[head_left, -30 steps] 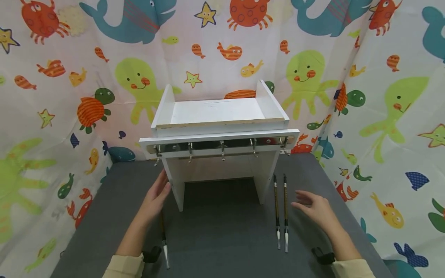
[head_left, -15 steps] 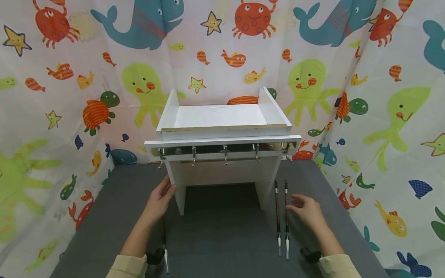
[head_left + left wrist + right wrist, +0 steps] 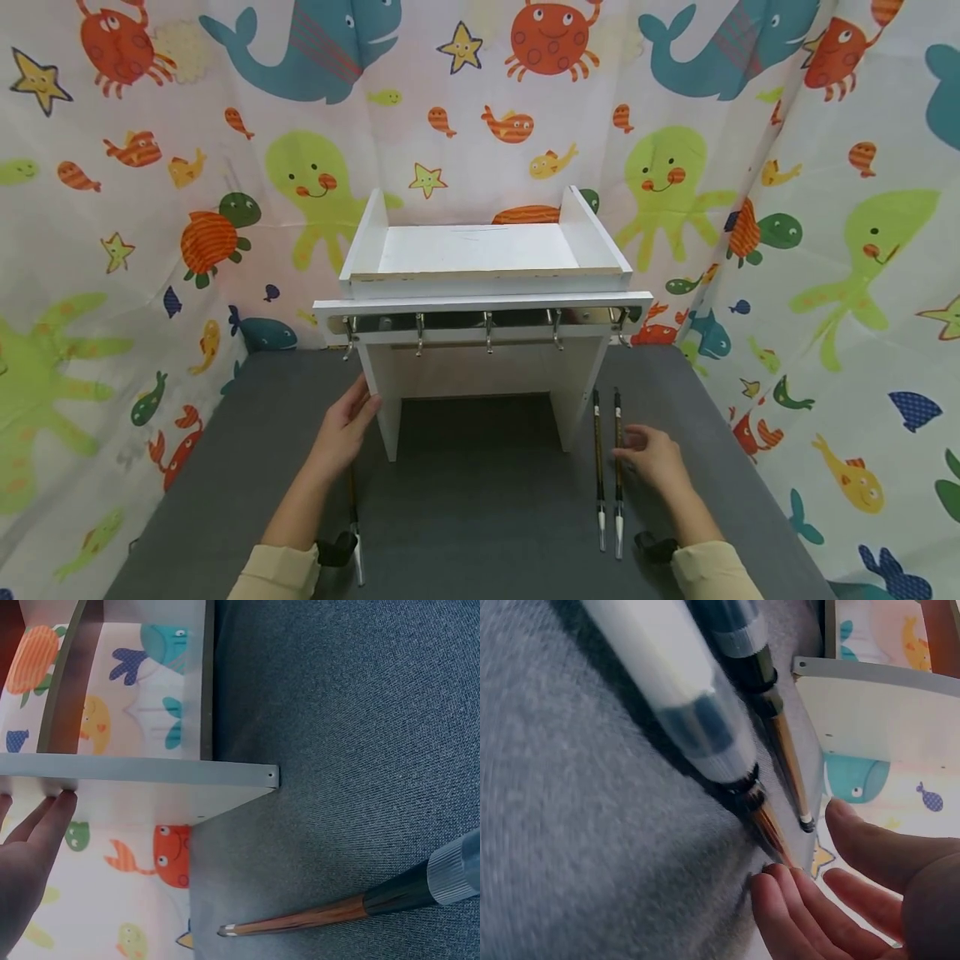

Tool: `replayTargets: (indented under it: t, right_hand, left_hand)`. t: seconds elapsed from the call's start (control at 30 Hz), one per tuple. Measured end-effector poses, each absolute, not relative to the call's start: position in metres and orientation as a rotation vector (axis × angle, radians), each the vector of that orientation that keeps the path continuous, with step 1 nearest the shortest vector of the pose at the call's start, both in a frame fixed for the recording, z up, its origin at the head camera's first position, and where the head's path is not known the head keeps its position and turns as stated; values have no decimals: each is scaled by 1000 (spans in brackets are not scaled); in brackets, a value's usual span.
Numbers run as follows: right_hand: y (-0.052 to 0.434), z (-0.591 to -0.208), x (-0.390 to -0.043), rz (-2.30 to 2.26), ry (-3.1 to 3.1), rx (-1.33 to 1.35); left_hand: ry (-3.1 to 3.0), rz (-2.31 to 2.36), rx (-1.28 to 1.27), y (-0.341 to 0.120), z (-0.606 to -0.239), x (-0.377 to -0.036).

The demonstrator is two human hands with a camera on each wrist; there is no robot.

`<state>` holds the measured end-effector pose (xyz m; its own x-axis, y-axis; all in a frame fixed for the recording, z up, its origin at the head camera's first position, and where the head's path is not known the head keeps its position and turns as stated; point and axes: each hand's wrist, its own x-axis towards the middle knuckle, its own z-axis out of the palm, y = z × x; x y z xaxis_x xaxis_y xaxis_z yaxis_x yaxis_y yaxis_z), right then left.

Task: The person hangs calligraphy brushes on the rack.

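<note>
A white wall shelf with a row of metal hooks stands on the grey table. My left hand touches the outer face of its left side panel with straight fingertips. To the shelf's right lie two capped paintbrushes side by side. My right hand is at the upper handle of the outer paintbrush, fingertips right at the handle and thumb apart, as the right wrist view shows. The inner paintbrush lies just beyond it.
Another capped paintbrush lies beside my left forearm, its upper handle hidden in the head view. A curtain printed with sea animals hangs behind and along both sides of the table.
My right hand has moved left, up to the outer paintbrush. My left hand stays at the shelf's side panel. The head view has shifted slightly.
</note>
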<state>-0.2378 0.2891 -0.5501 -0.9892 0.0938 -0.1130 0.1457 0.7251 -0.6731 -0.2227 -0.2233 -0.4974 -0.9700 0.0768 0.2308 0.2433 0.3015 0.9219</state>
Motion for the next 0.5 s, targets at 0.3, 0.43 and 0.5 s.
replayTargets:
  t: [0.3, 0.43, 0.5]
  right_hand:
    - [282, -555, -239, -1088, 2853, 276]
    - [279, -556, -237, -1045, 2860, 307]
    - [279, -556, -237, -1038, 2862, 321]
  left_hand:
    - [-2438, -1748, -258, -223, -496, -221]
    - [-2457, -1749, -241, -223, -496, -221]
    - [-2463, -1762, -231, -222, -496, -221]
